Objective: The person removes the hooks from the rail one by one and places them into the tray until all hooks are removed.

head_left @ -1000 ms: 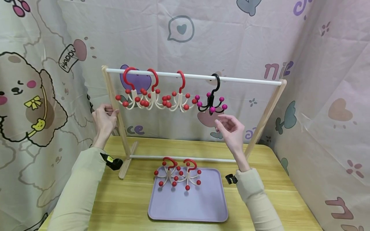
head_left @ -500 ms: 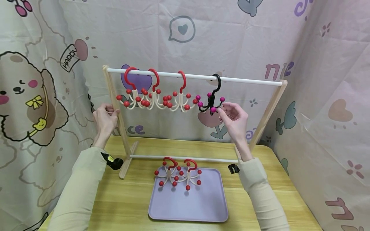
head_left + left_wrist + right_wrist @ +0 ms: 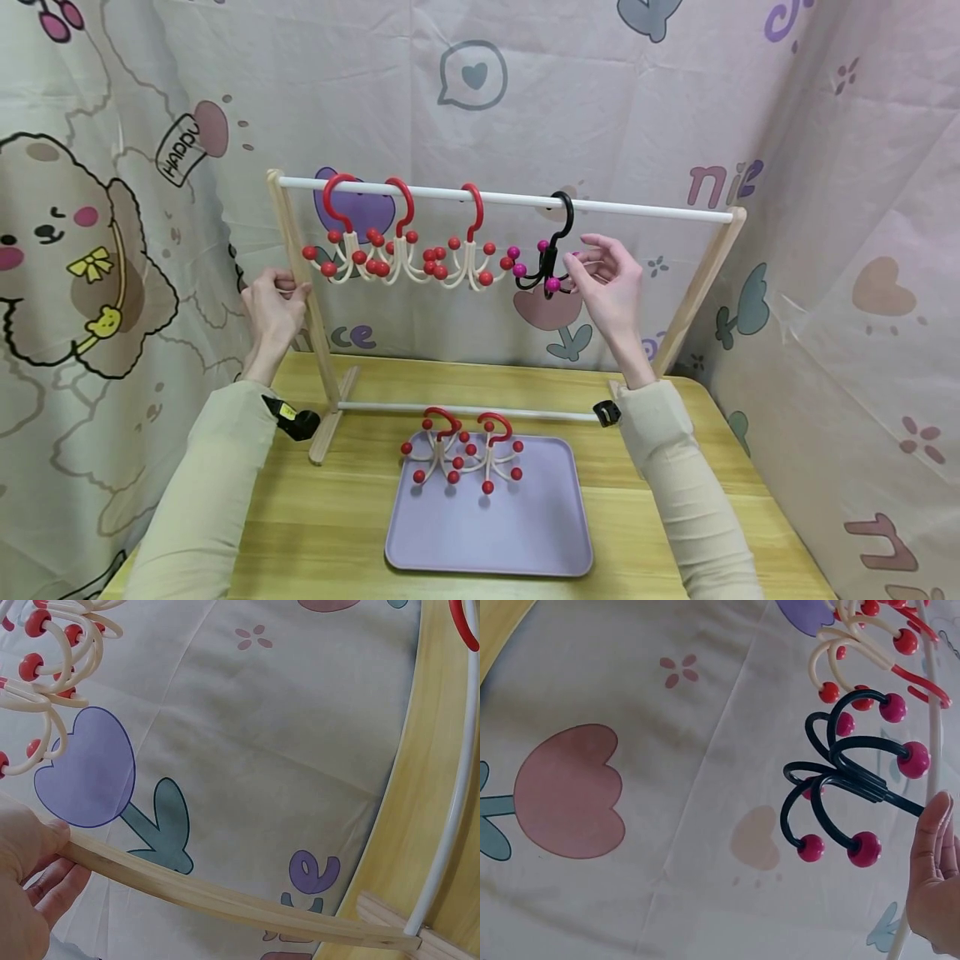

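My left hand [image 3: 274, 308] grips the left wooden post [image 3: 225, 900] of a hanging rack, thumb on one side and fingers on the other. From the rack's white top rail [image 3: 645, 210] hangs a black hook hanger [image 3: 550, 260] with magenta ball tips. My right hand [image 3: 611, 279] is raised just right of it, fingers loosely bent, covering some of its right-hand balls. In the right wrist view the thumb [image 3: 934, 814] overlaps the end of the black stem; whether it touches is unclear. Left of the black hanger hang three cream hangers [image 3: 469, 265] with red hooks and red balls.
On the wooden table [image 3: 315, 533] a lilac tray [image 3: 525, 533] lies in front of the rack. Two more red-and-cream hangers [image 3: 489, 458] rest at its back edge. A white lower bar [image 3: 540, 413] runs behind the tray. Printed curtains [image 3: 480, 125] surround the table.
My right hand has risen from below the black hanger to beside its right-hand balls. The left hand keeps its hold on the post, and the hangers stay where they were.
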A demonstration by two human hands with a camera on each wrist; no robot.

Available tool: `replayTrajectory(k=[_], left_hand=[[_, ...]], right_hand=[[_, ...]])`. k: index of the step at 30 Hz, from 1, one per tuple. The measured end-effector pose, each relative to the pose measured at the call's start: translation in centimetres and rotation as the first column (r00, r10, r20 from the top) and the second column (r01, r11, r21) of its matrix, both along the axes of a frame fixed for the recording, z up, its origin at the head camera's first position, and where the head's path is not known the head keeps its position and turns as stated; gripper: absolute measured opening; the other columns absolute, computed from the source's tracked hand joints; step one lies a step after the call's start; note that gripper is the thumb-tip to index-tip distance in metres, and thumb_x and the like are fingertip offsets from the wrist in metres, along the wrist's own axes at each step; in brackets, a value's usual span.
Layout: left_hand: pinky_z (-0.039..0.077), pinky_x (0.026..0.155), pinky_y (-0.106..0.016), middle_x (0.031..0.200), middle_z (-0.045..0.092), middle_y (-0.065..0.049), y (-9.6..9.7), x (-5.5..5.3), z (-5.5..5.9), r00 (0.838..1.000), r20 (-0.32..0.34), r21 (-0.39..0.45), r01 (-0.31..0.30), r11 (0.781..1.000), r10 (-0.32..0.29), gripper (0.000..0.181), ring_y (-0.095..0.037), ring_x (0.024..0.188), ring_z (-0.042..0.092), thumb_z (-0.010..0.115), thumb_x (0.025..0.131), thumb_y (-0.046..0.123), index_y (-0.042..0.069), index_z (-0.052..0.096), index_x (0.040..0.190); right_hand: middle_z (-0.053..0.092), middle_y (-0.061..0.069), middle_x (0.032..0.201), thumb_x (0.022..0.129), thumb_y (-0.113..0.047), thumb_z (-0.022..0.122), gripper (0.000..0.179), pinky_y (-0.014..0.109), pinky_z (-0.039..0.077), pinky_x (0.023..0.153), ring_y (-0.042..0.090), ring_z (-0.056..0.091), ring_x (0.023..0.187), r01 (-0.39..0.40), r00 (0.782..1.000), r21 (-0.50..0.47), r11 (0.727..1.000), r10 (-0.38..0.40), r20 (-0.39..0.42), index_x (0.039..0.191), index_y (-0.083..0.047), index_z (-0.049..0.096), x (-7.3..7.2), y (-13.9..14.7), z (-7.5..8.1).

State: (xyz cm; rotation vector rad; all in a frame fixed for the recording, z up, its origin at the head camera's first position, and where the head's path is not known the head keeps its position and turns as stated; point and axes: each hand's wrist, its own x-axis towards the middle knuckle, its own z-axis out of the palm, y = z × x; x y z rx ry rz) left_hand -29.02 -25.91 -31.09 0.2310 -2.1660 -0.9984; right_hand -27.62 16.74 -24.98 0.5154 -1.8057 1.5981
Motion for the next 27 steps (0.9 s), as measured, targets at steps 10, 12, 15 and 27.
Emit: replayTrajectory(k=[10,12,15,27], left_hand=[[0.036,0.067,-0.014,0.104,0.073,-0.024,-0.1,0.0,0.0,1.0,0.005,-0.001,0.004,1.0,-0.004,0.028,-0.007,0.076,0.053,0.069,0.095,0.015,-0.006,0.066,0.112],[0.036,0.067,-0.014,0.104,0.073,-0.024,0.0,0.0,0.0,1.0,0.004,-0.001,0.003,1.0,-0.003,0.027,-0.007,0.076,0.053,0.069,0.095,0.015,-0.006,0.066,0.112],[0.036,0.067,-0.014,0.104,0.073,-0.024,0.0,0.0,0.0,1.0,0.004,0.0,0.002,1.0,-0.002,0.027,-0.006,0.075,0.052,0.068,0.095,0.015,-0.006,0.066,0.112],[0.037,0.068,-0.015,0.105,0.073,-0.024,0.0,0.0,0.0,1.0,0.014,0.007,0.003,1.0,-0.004,0.028,-0.005,0.075,0.052,0.068,0.095,0.016,-0.006,0.066,0.113]], right_hand=[[0.065,-0.01,0.078,0.09,-0.012,0.075,0.041,0.018,0.053,0.051,0.007,0.064,0.057,0.047,0.998,0.04,0.998,-0.049,0.05,0.125,0.004,0.062,-1.4,-0.7,1.4],[0.064,-0.01,0.078,0.09,-0.013,0.074,0.04,0.018,0.052,0.051,0.004,0.062,0.056,0.059,0.997,0.047,0.997,-0.062,0.053,0.125,0.004,0.062,-1.7,-0.9,1.6],[0.063,-0.01,0.076,0.09,-0.012,0.073,0.038,0.017,0.051,0.05,-0.001,0.06,0.054,0.07,0.996,0.054,0.996,-0.073,0.056,0.123,0.004,0.063,-2.1,-1.2,1.8],[0.065,-0.006,0.075,0.092,-0.003,0.067,0.021,0.019,0.053,0.052,0.003,0.061,0.053,0.069,0.995,0.015,0.997,-0.07,0.066,0.108,0.01,0.064,-3.0,-1.5,2.1]])
